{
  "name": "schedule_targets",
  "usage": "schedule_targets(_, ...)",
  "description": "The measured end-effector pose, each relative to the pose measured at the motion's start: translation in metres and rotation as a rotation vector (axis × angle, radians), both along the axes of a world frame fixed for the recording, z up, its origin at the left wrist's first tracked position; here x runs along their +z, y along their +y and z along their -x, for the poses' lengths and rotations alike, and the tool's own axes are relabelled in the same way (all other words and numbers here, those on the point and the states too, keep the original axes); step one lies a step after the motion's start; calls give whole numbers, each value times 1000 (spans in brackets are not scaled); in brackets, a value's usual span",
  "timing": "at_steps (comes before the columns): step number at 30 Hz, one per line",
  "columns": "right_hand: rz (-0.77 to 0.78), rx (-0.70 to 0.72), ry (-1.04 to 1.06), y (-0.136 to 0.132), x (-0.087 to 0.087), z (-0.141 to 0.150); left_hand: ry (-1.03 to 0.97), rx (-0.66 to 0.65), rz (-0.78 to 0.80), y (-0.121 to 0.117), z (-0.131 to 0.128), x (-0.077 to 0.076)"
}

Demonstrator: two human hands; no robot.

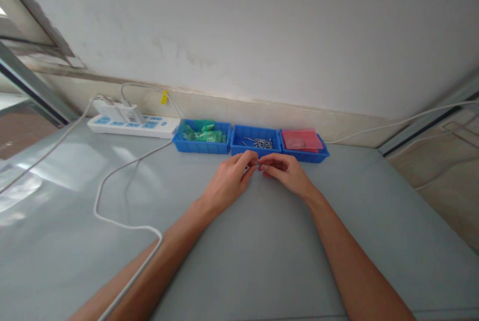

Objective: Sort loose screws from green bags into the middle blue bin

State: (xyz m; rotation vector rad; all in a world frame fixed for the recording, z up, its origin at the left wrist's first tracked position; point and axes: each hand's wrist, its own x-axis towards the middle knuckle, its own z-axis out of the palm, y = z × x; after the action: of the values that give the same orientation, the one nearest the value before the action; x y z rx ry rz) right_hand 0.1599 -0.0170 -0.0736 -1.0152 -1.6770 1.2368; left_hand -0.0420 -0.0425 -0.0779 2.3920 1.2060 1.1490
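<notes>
My left hand point(236, 173) and my right hand point(282, 171) meet just in front of the middle blue bin point(236, 150). Thumb and fingers of both are pinched together, tip to tip. A tiny greyish bit shows between the fingertips, too small to name. Thin metal screws or nails point(264, 144) lie loose in the middle bin. On its left, another blue bin point(202, 148) holds green plastic bags point(209, 136). The blue bin on the right point(310, 157) has flat red plastic bags point(301, 140) stacked in it.
A white power strip point(149, 127) with plugged-in chargers point(119, 110) stands at the back left. Its white cable point(108, 181) curls over the grey table point(247, 261) and crosses above my left forearm. Behind the bins rises a wall point(254, 36); another cable point(374, 129) runs right.
</notes>
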Motion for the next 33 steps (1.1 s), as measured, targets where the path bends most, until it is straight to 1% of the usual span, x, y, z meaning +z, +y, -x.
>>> schedule_targets(5,49,7,100,-1,2,-1,-85,-20,19,0,-2,1)
schedule_targets(11,73,23,107,-1,4,-1,-131,-50,44,0,-1,1)
schedule_targets(14,57,-20,104,0,4,-2,-23,-23,50,-1,0,3)
schedule_targets(18,15,-130,87,2,3,-3,271,16,9,1,3,4)
schedule_targets(21,-27,-201,96,3,3,-5,422,37,-5,4,6,1)
schedule_targets(23,-61,-232,117,4,3,-6,458,44,9,5,7,0)
schedule_targets(27,-112,-282,122,5,4,-6,426,41,73,7,7,-1)
schedule_targets(30,-119,-316,77,7,0,-6,413,44,104,8,7,-1)
schedule_targets(33,-113,-335,16,9,-5,-7,413,58,88,8,8,-2)
